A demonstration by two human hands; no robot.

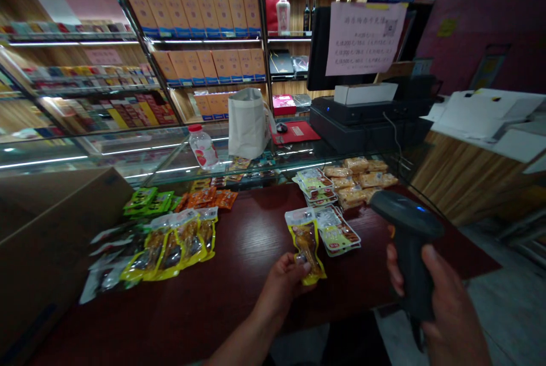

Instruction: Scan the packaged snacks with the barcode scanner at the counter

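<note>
Pinched in my left hand point(286, 279) is a yellow-edged snack pouch point(305, 241) with brown food showing inside, held just over the dark red tabletop point(243, 252). My right hand point(447, 303) is wrapped round the handle of a dark barcode scanner point(409, 241), which shows a small blue light on top. Beside the held pouch lies a pile of white and green snack packs point(339, 229). A row of similar yellow-edged pouches point(179, 244) lies to the left, next to some dark and silver packs point(111, 263).
Left stands a cardboard box point(55, 241). Green packets point(149, 201), orange packets point(205, 198) and wrapped bread-like packs point(356, 178) line the glass counter point(170, 156). On it are a bottle point(202, 147), a canvas bag point(247, 124) and a monitor point(319, 48). A cable trails at right.
</note>
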